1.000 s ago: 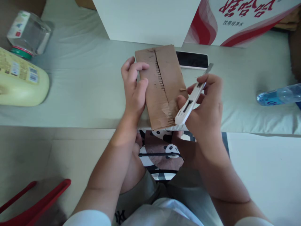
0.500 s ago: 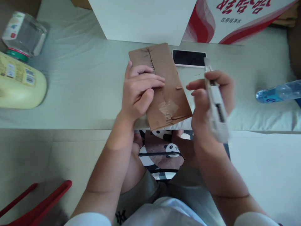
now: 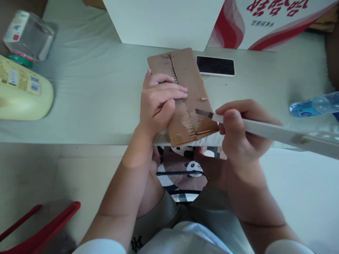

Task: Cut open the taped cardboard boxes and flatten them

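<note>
A flat brown cardboard box (image 3: pixel 189 79) lies at a slant near the front edge of the cloth-covered surface, with a torn seam and a patch of clear tape. My left hand (image 3: pixel 161 98) rests on its left side, fingers spread lightly across the top. In my right hand (image 3: pixel 241 130) is a white utility knife (image 3: pixel 275 131), gripped between thumb and fingers. Its blade is out and points left over the lower right part of the box; whether it touches the cardboard I cannot tell.
A phone (image 3: pixel 215 66) lies just right of the box. Behind stand a white carton (image 3: pixel 164 23) and a red-and-white carton (image 3: pixel 254 31). A yellow bottle (image 3: pixel 26 91) and a clear jar (image 3: pixel 31 37) are at left, a water bottle (image 3: pixel 312 106) at right.
My right hand has turned the knife from upright to nearly level, bringing its blade left and down over the box. My left hand stays on the box.
</note>
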Motion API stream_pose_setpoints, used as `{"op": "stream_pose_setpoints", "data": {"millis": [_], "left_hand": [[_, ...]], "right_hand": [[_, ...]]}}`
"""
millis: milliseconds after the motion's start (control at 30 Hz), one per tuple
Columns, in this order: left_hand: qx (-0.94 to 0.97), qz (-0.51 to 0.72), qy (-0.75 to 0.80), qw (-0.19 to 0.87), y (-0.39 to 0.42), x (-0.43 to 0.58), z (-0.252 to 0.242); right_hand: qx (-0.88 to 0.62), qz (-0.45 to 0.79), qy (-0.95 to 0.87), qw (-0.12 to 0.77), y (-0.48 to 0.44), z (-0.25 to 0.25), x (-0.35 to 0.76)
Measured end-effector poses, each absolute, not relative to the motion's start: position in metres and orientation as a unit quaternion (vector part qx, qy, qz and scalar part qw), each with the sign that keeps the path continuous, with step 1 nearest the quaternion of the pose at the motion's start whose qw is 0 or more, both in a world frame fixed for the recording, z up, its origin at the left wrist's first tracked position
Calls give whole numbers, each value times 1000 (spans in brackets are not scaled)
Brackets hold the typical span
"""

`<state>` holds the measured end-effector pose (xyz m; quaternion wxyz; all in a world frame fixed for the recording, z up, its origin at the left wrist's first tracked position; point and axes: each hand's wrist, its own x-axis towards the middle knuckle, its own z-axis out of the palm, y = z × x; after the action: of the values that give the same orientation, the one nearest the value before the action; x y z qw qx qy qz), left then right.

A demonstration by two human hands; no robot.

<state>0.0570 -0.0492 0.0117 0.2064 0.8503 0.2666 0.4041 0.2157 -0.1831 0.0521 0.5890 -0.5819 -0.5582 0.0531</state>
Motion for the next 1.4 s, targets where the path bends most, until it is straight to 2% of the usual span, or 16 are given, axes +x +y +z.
{"op": "stream_pose_setpoints", "data": {"millis": [133,367,500,700,933,1067,1267,1400], "left_hand": [[825,450,246,236,-48,58,8],[829,449,234,238,-45,58,4],[831,449,226,240,-45,57,4],[845,402,261,236,-44,55,7],[889,324,205,248,-65,49,53],[905,265,217,251,-74,53,61],[911,232,239,242,-71,54,57],[911,239,239,237,-70,54,56]], "right_hand": [[-579,65,-578,571,-183,52,214],[-592,117,-495,626,-185,53,214],[-578,143,-530,604,-187,54,219],[-597,153,-491,615,-185,46,221],[-562,125,-505,643,-176,28,226],[-549,110,-518,647,-174,25,232],[-476,95,-496,720,-178,42,228],[-479,131,-591,636,-187,52,226]]}}
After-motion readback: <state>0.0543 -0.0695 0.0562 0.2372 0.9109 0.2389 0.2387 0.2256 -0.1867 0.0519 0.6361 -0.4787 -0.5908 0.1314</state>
